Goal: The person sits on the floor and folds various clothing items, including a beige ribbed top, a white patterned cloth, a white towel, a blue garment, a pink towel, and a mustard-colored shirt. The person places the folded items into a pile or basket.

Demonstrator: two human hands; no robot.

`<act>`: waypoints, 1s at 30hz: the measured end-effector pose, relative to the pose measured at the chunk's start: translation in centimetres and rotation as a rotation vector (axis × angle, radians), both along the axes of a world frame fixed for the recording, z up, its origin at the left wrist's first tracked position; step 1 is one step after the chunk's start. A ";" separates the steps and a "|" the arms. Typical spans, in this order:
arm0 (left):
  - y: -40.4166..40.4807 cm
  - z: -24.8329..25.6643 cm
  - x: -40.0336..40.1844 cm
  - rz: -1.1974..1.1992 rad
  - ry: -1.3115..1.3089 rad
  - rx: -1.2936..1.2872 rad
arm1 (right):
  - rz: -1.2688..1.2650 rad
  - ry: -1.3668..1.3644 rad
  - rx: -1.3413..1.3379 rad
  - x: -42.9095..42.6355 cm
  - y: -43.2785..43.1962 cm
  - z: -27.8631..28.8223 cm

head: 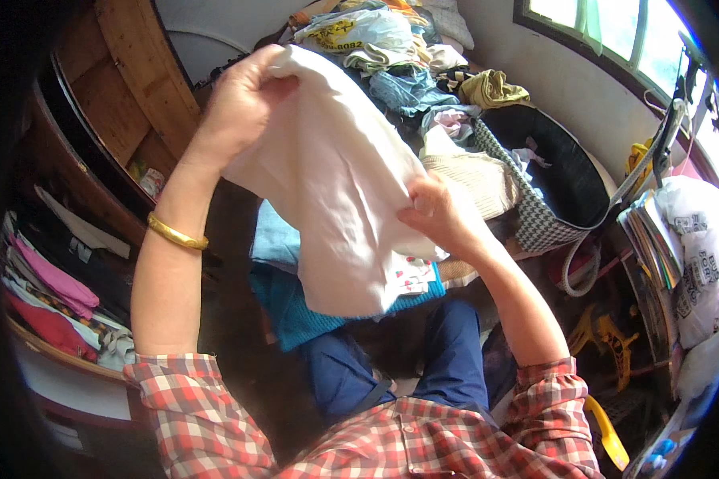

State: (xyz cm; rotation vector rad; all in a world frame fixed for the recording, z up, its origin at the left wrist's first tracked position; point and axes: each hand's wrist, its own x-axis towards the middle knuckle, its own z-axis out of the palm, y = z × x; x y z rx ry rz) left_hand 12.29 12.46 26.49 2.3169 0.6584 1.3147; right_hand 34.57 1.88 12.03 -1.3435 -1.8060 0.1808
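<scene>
A white cloth garment (341, 197) hangs spread between my two hands. Raised at the upper left, my left hand (242, 102) grips its top edge. Lower and to the right, my right hand (446, 212) pinches the garment's side edge. Beneath the cloth, partly covered by it, lie a teal knitted piece (293, 311), a light blue folded cloth (272, 236) and a white fabric with red prints (416, 275). The garment's type cannot be made out.
Heaped clothes (407, 90) with a plastic bag (359, 33) fill the back. A houndstooth fabric bin (545, 221) stands right of them. Folded clothes (54, 275) line a shelf at left by an open wooden cabinet (138, 78). Books (650, 239) and plastic bags (704, 257) are at far right.
</scene>
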 end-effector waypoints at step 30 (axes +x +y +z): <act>0.8 1.0 -4.6 0.020 0.044 -0.187 | -0.130 0.166 0.175 -2.7 -3.5 -10.4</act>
